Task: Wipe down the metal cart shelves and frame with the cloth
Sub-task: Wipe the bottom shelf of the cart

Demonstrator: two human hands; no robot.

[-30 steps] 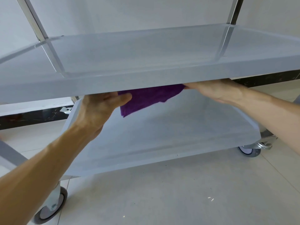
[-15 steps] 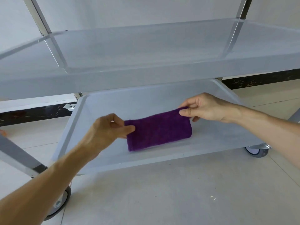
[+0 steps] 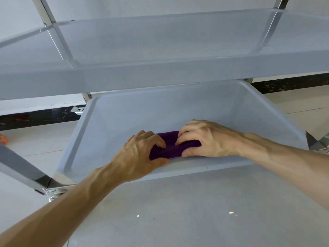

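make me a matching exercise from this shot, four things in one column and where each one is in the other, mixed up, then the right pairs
Things:
1. purple cloth
2. upper shelf
3. left hand
4. right hand

Places:
A. on the cloth's right end
B. above the lower shelf, nearer the camera
C. on the lower shelf, by its front wall
D. on the cloth's left end

Pairs: 1-C, 2-B, 3-D, 4-A

Matt grey metal shelves (image 3: 178, 107), shiny chrome frame posts (image 3: 58, 35), napped purple cloth (image 3: 170, 148), glossy floor tiles (image 3: 178, 211)
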